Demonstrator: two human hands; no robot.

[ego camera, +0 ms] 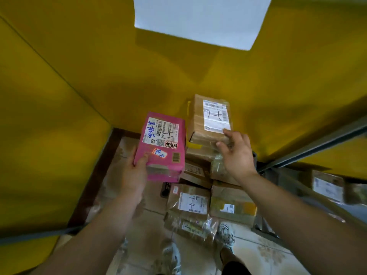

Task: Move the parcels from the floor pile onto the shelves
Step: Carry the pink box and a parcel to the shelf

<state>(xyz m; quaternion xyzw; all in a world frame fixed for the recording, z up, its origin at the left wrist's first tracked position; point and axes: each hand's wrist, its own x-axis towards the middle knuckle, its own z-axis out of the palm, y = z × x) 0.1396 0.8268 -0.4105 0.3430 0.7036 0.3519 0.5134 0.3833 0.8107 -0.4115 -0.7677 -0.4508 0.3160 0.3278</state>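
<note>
Head view: the left hand (133, 171) grips a pink parcel (161, 143) by its near corner, thumb on top. The right hand (236, 153) pinches the near edge of a brown parcel (206, 118) just beside it. Below both hands, more parcels (190, 203) lie piled on the floor (258, 253).

The left hand (135, 171) grips a pink parcel (162, 141) by its near end; the right hand (236, 153) pinches the near edge of a brown parcel (208, 116) topping the floor pile (198, 201).
</note>
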